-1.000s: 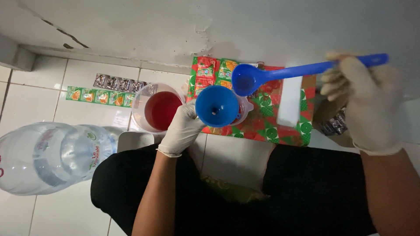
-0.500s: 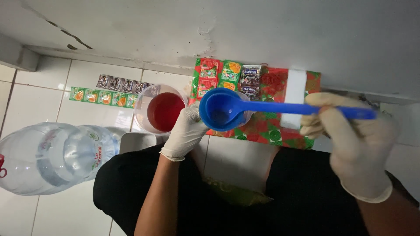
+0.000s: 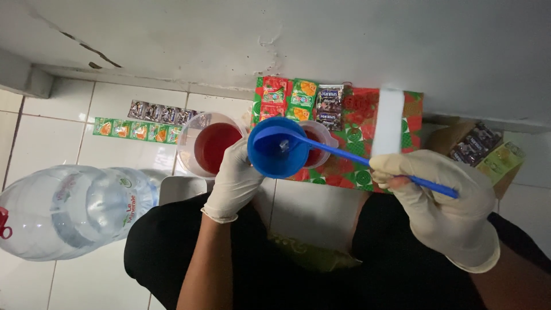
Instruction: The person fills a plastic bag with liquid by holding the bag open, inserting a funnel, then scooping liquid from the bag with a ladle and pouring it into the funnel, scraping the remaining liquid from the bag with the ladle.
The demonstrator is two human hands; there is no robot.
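I'm gripping the long blue plastic ladle [image 3: 367, 161] in my gloved right hand [image 3: 442, 212], its bowl tipping leftward inside the blue plastic funnel [image 3: 278, 150], which my gloved left hand [image 3: 238, 181] is clasping.

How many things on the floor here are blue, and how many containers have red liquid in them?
Blue things: 2, the funnel steadied by the left hand and the ladle held by the right hand.
Containers with red liquid: 2, the clear jug and the smaller cup partly hidden behind the funnel.
Total: 4
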